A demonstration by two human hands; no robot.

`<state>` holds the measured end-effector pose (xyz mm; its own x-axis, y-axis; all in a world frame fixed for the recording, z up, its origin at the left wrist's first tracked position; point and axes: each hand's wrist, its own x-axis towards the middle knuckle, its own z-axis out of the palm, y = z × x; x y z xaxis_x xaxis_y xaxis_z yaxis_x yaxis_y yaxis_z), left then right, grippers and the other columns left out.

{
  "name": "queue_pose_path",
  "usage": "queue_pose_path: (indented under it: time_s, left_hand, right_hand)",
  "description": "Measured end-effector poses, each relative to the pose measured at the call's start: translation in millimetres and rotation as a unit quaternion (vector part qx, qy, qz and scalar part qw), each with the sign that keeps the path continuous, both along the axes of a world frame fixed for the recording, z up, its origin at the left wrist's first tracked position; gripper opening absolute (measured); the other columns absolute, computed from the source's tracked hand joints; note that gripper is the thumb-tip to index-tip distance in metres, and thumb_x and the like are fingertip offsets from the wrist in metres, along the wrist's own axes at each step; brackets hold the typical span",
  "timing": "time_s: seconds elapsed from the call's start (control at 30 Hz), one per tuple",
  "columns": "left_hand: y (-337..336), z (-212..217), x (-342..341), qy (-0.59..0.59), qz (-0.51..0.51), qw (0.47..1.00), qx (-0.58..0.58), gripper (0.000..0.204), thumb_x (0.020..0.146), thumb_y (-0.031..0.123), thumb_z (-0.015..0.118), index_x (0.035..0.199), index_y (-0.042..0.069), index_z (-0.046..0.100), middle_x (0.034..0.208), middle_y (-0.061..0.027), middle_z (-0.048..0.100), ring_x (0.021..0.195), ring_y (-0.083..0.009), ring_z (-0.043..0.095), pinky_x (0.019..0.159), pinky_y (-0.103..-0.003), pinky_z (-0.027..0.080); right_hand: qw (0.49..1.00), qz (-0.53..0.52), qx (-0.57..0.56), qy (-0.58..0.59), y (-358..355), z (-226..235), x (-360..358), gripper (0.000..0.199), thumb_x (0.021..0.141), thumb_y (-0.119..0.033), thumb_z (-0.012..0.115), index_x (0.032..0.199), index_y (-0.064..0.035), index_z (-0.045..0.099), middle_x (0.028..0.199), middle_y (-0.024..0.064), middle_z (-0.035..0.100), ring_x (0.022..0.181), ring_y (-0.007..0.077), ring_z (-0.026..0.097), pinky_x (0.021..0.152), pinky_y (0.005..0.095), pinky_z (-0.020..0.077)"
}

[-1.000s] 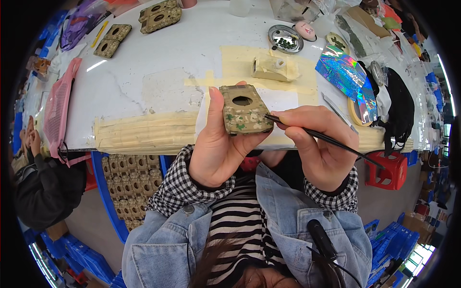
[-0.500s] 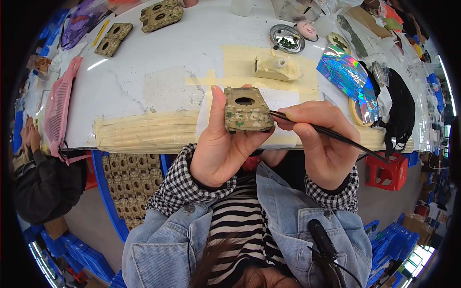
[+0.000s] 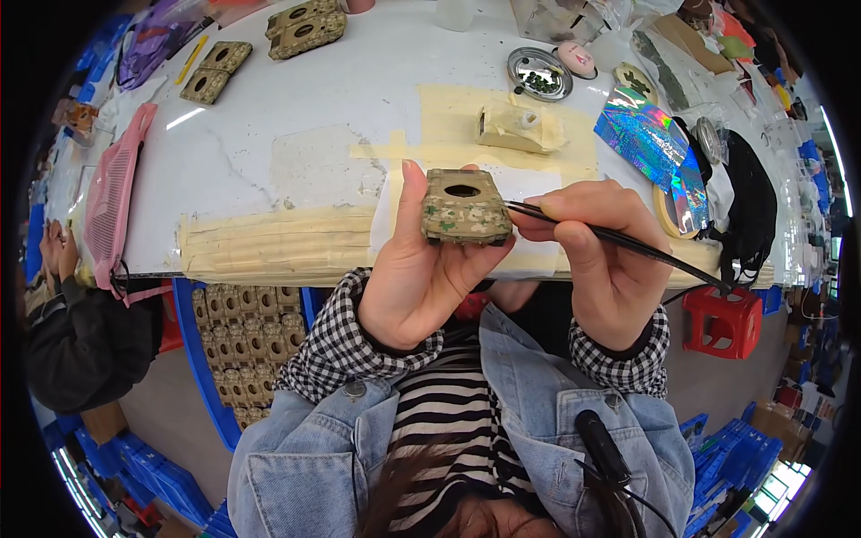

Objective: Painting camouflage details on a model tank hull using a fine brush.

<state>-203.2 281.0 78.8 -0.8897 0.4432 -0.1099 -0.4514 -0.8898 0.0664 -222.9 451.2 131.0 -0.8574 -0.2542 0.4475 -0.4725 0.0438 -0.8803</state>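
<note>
Tan plastic with green and brown camouflage spots makes up the small model hull (image 3: 465, 208), a flat box-like shell with an oval hole in its top, and it is held up above the near edge of the white table (image 3: 296, 117). The left hand (image 3: 421, 269) pinches it from the sides, thumb on one side and fingers on the other, so the painted face looks toward the person. The right hand (image 3: 596, 260) has its fingers pressed together around a thin black brush (image 3: 619, 244), whose fine tip touches the right edge of the hull. I judge that the step in hand is painting small spots on the camouflage; a next stroke would need a very light and steady touch, because the tip is thin and the surface is small. On the table lie an unpainted cream-coloured hull (image 3: 516, 128) on yellowish masking tape, a round metal dish (image 3: 539, 73) with dark paint, a shiny rainbow-coloured foil sheet (image 3: 646, 143), and more painted hulls (image 3: 309, 18) at the far side. Below the table edge a blue crate (image 3: 235, 345) holds many similar pieces in rows.
</note>
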Motion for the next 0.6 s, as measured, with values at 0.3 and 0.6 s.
queue_pose_path:
  time_s: [0.3, 0.6]
  left_hand:
    - [-2, 2, 1, -0.045, -0.002, 0.999, 0.015, 0.065, 0.092, 0.057, 0.036, 0.133, 0.005, 0.04, 0.108, -0.019, 0.057, 0.101, -0.0286, 0.06, 0.09, -0.034, 0.054]
    - [-4, 2, -2, -0.076, 0.005, 0.997, 0.01, 0.066, 0.091, 0.056, 0.041, 0.132, 0.005, 0.04, 0.103, -0.0181, 0.053, 0.094, -0.0249, 0.057, 0.087, -0.032, 0.056]
  right_hand:
    - [0.997, -0.01, -0.073, 0.011, 6, -1, -9, 0.021, 0.09, -0.007, 0.058, 0.107, 0.0055, 0.058, 0.093, 0.0129, 0.064, 0.083, 0.0177, 0.062, 0.073, 0.0268, 0.049]
    - [0.894, -0.201, 0.288, 0.28, 14, -16, -66, 0.015, 0.075, -0.008, 0.071, 0.088, -0.0055, 0.066, 0.077, 0.0089, 0.058, 0.077, 0.0266, 0.053, 0.068, 0.0337, 0.0444]
